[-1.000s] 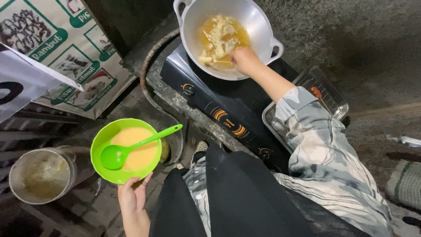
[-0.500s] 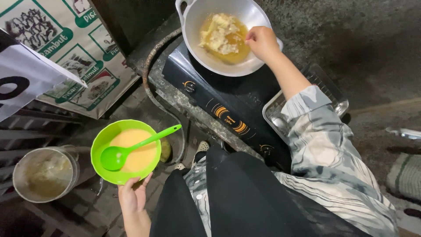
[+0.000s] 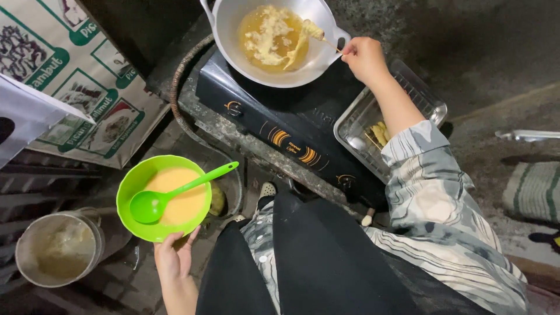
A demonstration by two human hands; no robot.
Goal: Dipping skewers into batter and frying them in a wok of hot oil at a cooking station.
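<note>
The right hand (image 3: 364, 58) pinches a thin skewer (image 3: 330, 44), its battered piece (image 3: 311, 29) at the oil in the pan (image 3: 233, 61) on the stove (image 3: 291, 116). Best keep fingers high, clear of splatter. The left hand (image 3: 174, 259), fingers curled, cradles the green bowl (image 3: 131, 184) of batter level.

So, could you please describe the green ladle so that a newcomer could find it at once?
Start at the black stove with the pale wok on it, then drop to the lower left, where the left hand holds a lime-green bowl of orange batter. The green ladle rests in it, the only long-handled utensil there.
</note>
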